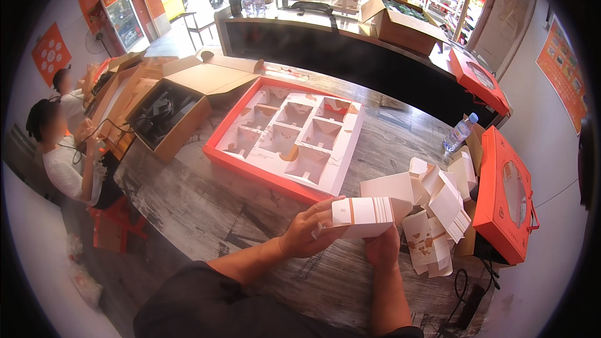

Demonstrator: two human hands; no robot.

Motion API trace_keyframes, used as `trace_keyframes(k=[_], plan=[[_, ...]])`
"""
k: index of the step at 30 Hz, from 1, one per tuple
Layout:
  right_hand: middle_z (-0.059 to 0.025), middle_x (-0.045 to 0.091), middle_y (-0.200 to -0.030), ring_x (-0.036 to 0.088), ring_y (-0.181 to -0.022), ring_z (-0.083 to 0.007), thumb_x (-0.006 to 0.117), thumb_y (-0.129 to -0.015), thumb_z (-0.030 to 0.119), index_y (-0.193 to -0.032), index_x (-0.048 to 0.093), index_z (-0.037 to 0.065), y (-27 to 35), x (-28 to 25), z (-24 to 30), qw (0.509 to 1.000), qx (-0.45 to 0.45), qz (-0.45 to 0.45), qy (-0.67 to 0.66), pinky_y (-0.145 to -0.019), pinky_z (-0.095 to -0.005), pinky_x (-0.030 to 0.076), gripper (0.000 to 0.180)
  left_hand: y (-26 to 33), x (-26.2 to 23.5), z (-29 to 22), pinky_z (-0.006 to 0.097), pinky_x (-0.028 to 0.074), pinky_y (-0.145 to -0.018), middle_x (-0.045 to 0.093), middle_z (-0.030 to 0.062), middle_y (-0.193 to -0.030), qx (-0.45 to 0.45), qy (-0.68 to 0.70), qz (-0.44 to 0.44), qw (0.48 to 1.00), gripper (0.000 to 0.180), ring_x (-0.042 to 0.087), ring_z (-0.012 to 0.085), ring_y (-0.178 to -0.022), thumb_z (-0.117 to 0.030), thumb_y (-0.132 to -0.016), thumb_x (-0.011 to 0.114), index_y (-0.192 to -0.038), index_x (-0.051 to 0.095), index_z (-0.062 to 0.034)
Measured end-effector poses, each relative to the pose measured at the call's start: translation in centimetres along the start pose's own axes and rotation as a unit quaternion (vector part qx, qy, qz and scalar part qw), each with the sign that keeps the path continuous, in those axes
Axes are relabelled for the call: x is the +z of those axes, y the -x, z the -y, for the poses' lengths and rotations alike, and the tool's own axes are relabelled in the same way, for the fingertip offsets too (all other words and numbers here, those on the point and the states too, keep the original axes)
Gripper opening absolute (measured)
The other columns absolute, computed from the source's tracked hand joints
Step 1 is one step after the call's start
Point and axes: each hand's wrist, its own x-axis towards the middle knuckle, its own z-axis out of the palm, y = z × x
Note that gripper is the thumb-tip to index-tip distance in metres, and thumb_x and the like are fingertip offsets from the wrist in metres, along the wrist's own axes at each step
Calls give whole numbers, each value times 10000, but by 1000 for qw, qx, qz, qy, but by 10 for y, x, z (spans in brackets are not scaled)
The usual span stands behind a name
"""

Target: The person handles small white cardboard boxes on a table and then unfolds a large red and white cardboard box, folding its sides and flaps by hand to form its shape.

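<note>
Between my two hands, above the near edge of the table, is a small white folding carton [362, 211] with brown stripes. My left hand [308, 228] grips its left end, fingers wrapped round the side. From below, my right hand [382, 249] holds the right end, where a flap stands out; some of its fingers are hidden behind the carton. Just beyond lies a large red tray box [270, 181] with a white divider insert [343, 169] of several square compartments. A heap of white folded cartons [432, 213] lies right of my right hand.
On the right stand a red gift box [504, 200] with a window and a water bottle [460, 133]. An open cardboard box [169, 141] with cables is at the left. Two people [66, 150] sit beyond it. A dark partition [282, 44] closes the far side.
</note>
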Motion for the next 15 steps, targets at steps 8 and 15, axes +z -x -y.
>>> trace_keyframes(k=[8,15], plan=[[-136,597,-1377,613,-1239,-279,539,-983,371,-1480,420,13,-1,11,10,996,-12,81,-29,-1006,-438,537,625,23,6,11,366,537,-955,619,165,-1289,-118,152,-56,980,621,633,227,-1169,-3,-912,725,-1453,423,2],[-129,565,-1414,584,-1268,-272,555,-1030,388,-1505,393,39,4,18,7,989,-45,118,-74,-1017,-453,527,612,25,8,10,371,561,-946,600,129,-1292,-166,213,-68,960,617,627,191,-1155,-4,-934,706,-1470,400,0]])
